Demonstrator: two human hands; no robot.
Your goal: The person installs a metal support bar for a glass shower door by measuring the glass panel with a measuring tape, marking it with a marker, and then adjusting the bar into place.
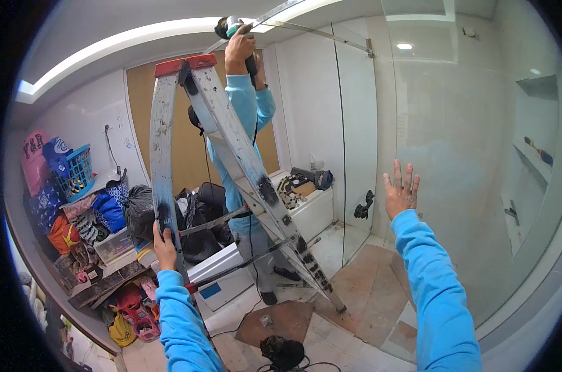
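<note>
A paint-stained stepladder (164,136) with a red top stands spread in front of me. My left hand (165,249) is closed around its near left leg. With fingers spread, my right hand (402,191) rests up against the large clear glass panel (442,186) on the right. Behind the ladder, a person in a light blue top (242,108) reaches up with both arms. That person's raised hand holds a green and black power tool (234,26) against the metal rail (278,11) near the ceiling.
A white bathtub (312,208) bears dark bags and loose items. Toys, bags and a blue basket (76,170) crowd the left side. Brown boards (274,322) and a black cable (259,285) lie on the floor. A brush (539,150) sits in the wall niche.
</note>
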